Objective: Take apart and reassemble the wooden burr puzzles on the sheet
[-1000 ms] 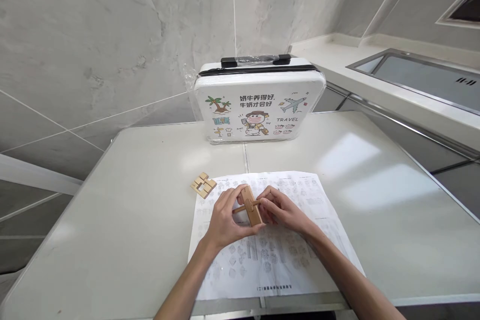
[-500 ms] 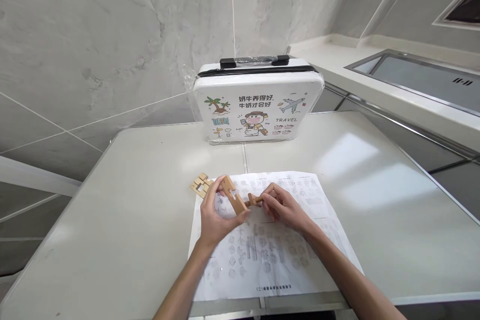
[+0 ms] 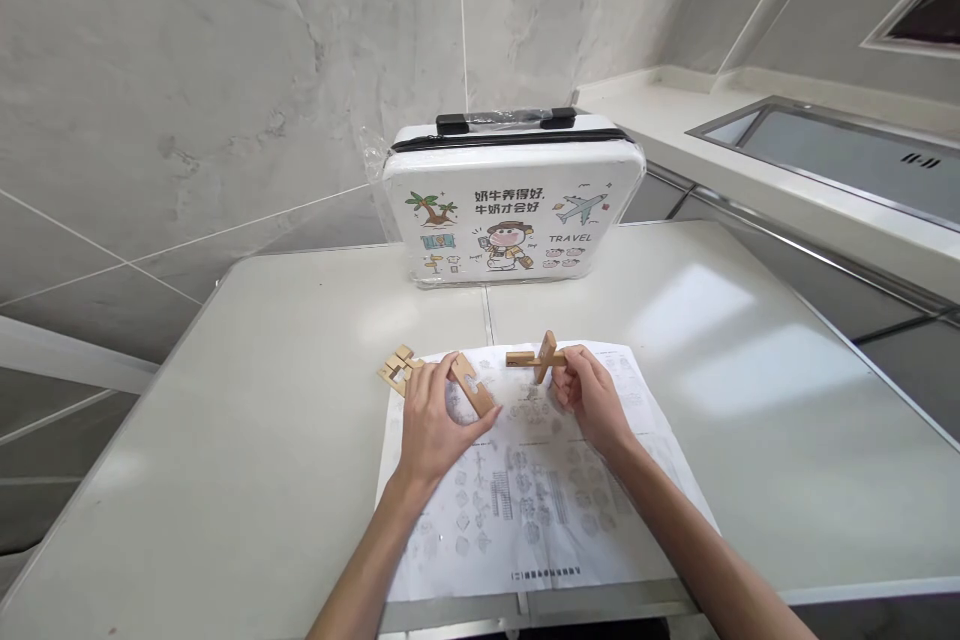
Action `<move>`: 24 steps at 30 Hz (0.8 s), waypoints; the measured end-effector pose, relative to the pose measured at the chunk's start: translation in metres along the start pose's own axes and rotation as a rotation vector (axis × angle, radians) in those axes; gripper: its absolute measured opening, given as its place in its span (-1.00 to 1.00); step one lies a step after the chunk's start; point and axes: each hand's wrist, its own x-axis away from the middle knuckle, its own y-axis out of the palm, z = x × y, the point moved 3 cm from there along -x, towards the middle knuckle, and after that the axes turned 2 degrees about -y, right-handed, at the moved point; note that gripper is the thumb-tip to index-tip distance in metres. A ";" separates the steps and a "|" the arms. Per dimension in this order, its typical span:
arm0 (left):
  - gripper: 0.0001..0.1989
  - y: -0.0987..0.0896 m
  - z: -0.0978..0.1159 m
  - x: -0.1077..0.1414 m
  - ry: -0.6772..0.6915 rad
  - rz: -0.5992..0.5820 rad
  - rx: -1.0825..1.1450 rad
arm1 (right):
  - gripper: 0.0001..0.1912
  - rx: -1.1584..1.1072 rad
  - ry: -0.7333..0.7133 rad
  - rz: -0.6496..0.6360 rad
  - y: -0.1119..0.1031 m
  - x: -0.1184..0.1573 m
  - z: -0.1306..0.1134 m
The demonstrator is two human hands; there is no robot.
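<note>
A notched wooden piece (image 3: 474,386) is held by its ends between the thumb and fingers of my left hand (image 3: 439,420), over the printed sheet (image 3: 525,540). To the right, my right hand (image 3: 589,390) pinches one end of a wooden stick (image 3: 520,359), which passes through or across a second wooden piece (image 3: 548,356); how the two join is too small to tell. The held parts are apart from each other. Behind my left hand, a flat group of wooden pieces (image 3: 400,367) lies at the sheet's upper left corner, partly hidden by my fingers.
A white case (image 3: 465,210) with cartoon prints and a plastic wrap stands at the back of the white table (image 3: 262,400). At the right is a counter (image 3: 667,120) with a sink (image 3: 825,145). A grey wall rises behind the table.
My right hand has moved up and right, taking the stick and second piece away from the notched piece and turning them. My left hand has tilted slightly, still holding the notched piece.
</note>
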 end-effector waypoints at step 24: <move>-0.67 -0.001 0.015 0.001 0.158 -0.110 0.206 | -0.55 0.037 0.126 -0.267 0.013 0.008 0.003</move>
